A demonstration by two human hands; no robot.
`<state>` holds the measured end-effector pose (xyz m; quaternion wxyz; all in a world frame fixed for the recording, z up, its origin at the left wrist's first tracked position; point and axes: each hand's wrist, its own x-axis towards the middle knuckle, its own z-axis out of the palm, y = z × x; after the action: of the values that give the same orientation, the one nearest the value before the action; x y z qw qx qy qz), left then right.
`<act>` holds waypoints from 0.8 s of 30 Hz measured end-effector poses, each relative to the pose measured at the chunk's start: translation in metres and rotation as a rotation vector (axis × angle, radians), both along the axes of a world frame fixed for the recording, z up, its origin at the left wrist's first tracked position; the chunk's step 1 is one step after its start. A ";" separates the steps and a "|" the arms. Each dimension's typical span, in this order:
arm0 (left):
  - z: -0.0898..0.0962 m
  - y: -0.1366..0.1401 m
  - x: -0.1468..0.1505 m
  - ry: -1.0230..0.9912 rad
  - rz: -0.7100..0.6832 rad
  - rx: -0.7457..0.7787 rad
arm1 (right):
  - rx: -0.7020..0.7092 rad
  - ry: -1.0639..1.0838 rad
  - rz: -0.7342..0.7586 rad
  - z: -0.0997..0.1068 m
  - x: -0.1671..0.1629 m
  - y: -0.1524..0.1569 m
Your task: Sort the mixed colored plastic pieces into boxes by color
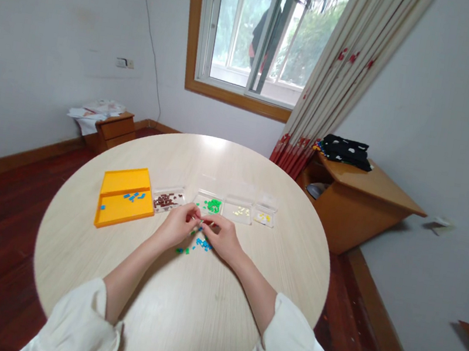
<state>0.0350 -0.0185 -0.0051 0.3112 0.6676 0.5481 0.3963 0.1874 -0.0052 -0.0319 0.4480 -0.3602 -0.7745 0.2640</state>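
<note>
Both hands meet above the middle of the round table, fingertips close together. My left hand [180, 226] is closed in a pinch, and what sits between its fingers is too small to make out. My right hand [223, 237] also pinches, with a bit of blue showing near its fingertips that I cannot name surely. Just below lie several small blue plastic pieces [203, 244] and a few green pieces [183, 250] loose on the wood. Behind the hands stands a clear tray of green pieces [213, 205].
An open yellow case [118, 219] with several blue pieces lies at left. Beside it is a clear tray of brown pieces [167, 200]. Two clear trays, one with pale pieces [241, 211] and one with yellow pieces [263, 218], stand at right on the round table [188, 322].
</note>
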 end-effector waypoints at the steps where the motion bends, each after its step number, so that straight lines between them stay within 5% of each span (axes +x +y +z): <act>1: -0.001 0.000 0.000 -0.014 -0.008 -0.009 | -0.005 -0.001 -0.001 0.000 0.000 0.000; 7: 0.001 0.002 -0.004 -0.013 0.006 -0.045 | -0.008 0.008 -0.064 0.003 0.001 -0.001; 18: 0.007 -0.004 -0.016 0.596 0.050 -0.072 | 0.189 -0.209 -0.469 0.004 0.016 0.024; 24: 0.006 -0.003 -0.018 0.655 0.047 -0.109 | 0.153 -0.225 -0.428 0.003 0.016 0.023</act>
<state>0.0169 -0.0217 0.0013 0.1444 0.7290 0.6549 0.1375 0.2030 0.0175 -0.0287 0.4306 -0.5081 -0.7434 0.0619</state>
